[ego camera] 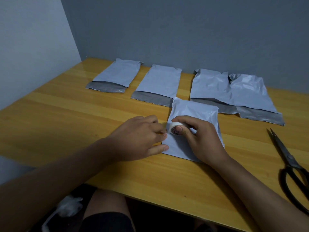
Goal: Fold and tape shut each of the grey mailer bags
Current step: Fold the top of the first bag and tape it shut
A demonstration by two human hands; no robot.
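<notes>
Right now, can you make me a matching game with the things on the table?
Things:
1. tape roll
2. scissors
3. near bag
4. far-left bag

Places or states:
A. lying untouched near the table's right edge
B. under both hands
C. flap open, back by the wall
D. held in the right hand

Pairs: 1-D, 2-A, 3-B, 4-C

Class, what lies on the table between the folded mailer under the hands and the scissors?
Head view: only bare wooden table lies between the folded mailer and the scissors.
</notes>
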